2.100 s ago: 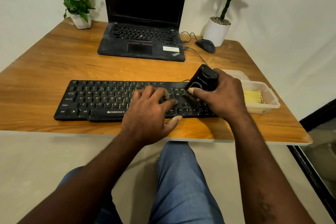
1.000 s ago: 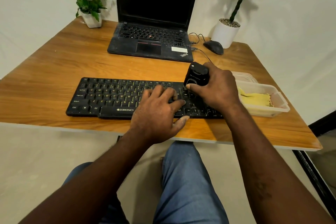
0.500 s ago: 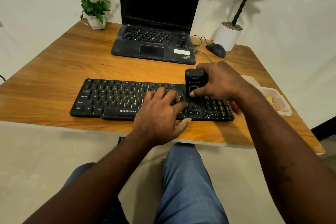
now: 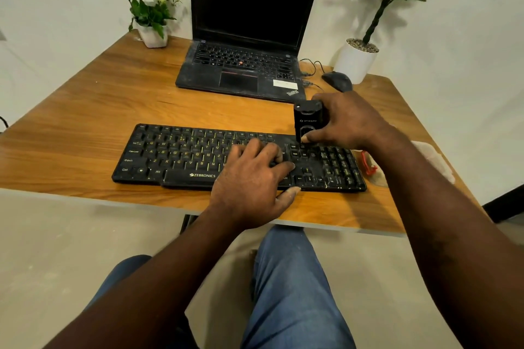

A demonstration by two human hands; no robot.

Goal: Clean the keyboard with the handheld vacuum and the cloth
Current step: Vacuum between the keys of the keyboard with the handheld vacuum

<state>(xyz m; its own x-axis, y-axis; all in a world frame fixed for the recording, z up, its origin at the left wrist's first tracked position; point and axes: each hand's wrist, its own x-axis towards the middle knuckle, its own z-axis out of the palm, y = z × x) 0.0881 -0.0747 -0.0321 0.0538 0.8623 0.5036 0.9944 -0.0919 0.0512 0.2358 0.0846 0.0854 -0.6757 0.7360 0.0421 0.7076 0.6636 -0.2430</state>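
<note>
On the wooden bench (image 4: 85,127), a black keyboard (image 4: 181,156) lies along the near edge. Left hand (image 4: 249,178) rests flat on its middle keys, fingers spread, holding nothing. Right hand (image 4: 348,122) has its fingers wrapped around the small black handheld vacuum (image 4: 307,122), standing upright on the keyboard's right section.

Black dusty keyboard (image 4: 198,156) flat on desk; black vac (image 4: 307,122) upright at its rear-right keys.
</note>
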